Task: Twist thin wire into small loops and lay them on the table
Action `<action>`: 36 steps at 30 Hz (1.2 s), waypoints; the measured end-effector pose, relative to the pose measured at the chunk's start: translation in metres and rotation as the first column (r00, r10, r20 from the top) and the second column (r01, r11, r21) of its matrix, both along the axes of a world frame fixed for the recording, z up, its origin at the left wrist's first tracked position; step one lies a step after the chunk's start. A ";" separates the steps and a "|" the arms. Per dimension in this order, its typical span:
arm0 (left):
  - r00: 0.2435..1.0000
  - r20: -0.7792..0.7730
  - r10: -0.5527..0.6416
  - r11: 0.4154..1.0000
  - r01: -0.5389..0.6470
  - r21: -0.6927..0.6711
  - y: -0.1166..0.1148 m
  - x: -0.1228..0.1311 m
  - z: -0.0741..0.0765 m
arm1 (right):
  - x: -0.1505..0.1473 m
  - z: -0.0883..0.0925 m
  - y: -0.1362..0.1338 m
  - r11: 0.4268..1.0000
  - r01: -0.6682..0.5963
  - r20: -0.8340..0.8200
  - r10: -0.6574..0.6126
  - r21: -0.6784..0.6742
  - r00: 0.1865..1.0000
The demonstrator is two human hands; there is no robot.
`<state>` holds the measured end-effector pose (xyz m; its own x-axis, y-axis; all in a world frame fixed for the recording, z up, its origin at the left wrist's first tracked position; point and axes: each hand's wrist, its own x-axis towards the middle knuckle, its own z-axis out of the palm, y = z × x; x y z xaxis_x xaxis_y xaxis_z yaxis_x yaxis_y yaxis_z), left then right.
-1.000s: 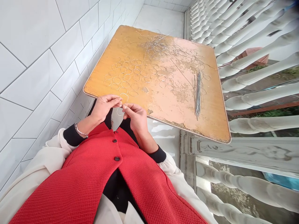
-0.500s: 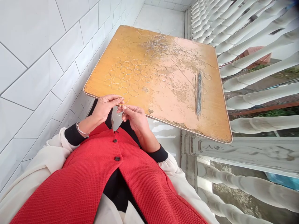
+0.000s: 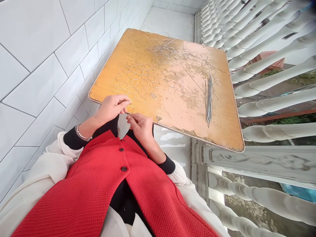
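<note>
A thin wire (image 3: pixel 133 108), bent into a loop, is pinched between my two hands just over the near edge of the table. My left hand (image 3: pixel 112 108) grips it from the left, thumb against curled fingers. Lower and to the right, my right hand (image 3: pixel 142 127) pinches the same wire between thumb and forefinger. The wire's ends are partly hidden by my fingers. Beyond my hands, many wire rings (image 3: pixel 132 89) lie spread over the table (image 3: pixel 172 108).
A tangled heap of wires (image 3: pixel 168 47) lies at the table's far side. Toward the right rests a bundle of straight wires (image 3: pixel 209 102). A tiled wall (image 3: pixel 44 65) stands close on the left, and a white balustrade (image 3: pixel 274 131) runs along the right.
My left hand has turned, its back now more upward and its fingers more curled. My right hand has dropped slightly and rolled inward. The wire remains between them.
</note>
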<state>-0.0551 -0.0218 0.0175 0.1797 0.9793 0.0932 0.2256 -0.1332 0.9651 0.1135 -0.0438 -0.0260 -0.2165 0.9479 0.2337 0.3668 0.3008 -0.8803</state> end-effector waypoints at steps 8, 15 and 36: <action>0.987 0.159 -0.006 0.979 0.038 -0.201 0.004 -0.004 0.000 | 0.003 -0.006 -0.001 0.971 -0.075 -0.189 0.032 -0.228 0.982; 0.999 0.026 -0.020 0.995 0.022 -0.096 -0.001 -0.004 0.001 | 0.007 -0.001 0.005 0.999 -0.040 -0.080 0.038 -0.024 0.996; 0.995 0.087 0.054 0.998 -0.054 -0.012 -0.011 0.016 -0.012 | -0.003 -0.006 0.013 0.936 0.204 0.005 -0.214 0.285 0.977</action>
<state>-0.0388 -0.0326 0.0059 0.1182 0.9883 0.0963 0.1473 -0.1133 0.9826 0.1109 -0.0305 -0.0320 -0.0335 0.8691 0.4934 0.4777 0.4476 -0.7559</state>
